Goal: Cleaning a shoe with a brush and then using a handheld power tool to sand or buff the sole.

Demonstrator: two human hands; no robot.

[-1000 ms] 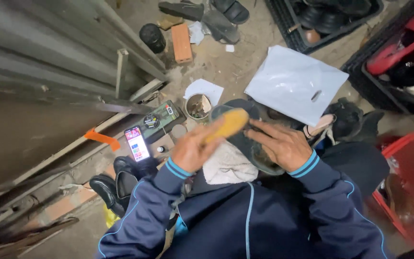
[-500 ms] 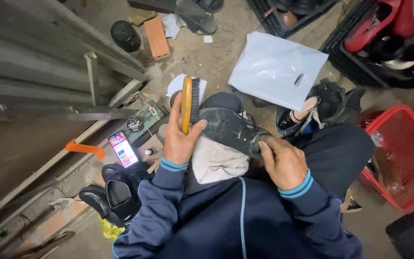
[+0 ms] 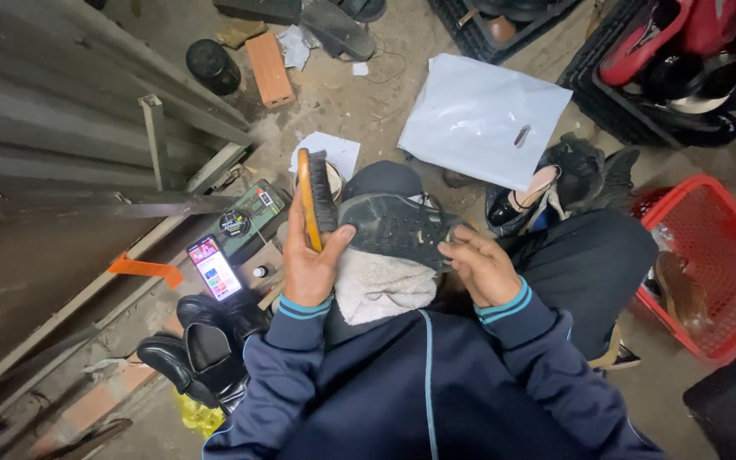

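The left hand [image 3: 310,268] is closed around a wooden brush [image 3: 315,198] set against the dark shoe [image 3: 393,228], which the right hand [image 3: 480,268] grips from its other side.

The shoe [image 3: 398,228] rests on a cloth [image 3: 382,288] over the lap, between both hands; the brush [image 3: 315,198] stands at its left. A phone [image 3: 214,267] lies further left, a basket [image 3: 709,255] right, a plastic bag [image 3: 479,115] ahead.
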